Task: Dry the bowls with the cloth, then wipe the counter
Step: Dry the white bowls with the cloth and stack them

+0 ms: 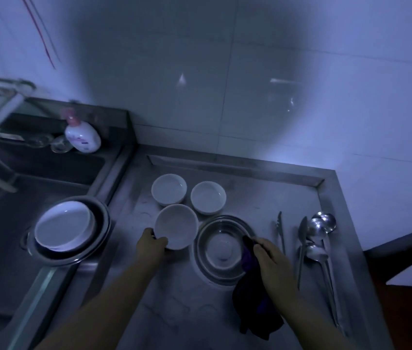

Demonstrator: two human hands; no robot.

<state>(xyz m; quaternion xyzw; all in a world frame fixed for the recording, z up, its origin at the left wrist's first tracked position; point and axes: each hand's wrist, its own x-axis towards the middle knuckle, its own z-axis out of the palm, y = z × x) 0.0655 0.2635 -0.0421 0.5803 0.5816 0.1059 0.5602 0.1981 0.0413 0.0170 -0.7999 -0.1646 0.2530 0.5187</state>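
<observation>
In dim light, my left hand (150, 245) gripped a white bowl (176, 226) by its near rim at centre frame, tilted above the steel counter (174, 299). My right hand (271, 261) clutched a dark cloth (255, 304) draped over the edge of a steel bowl (221, 248). Two more white bowls (169, 189) sat just behind. Ladles (322, 228) lay at right; stacked dishes (66, 229) filled the sink at left.
</observation>
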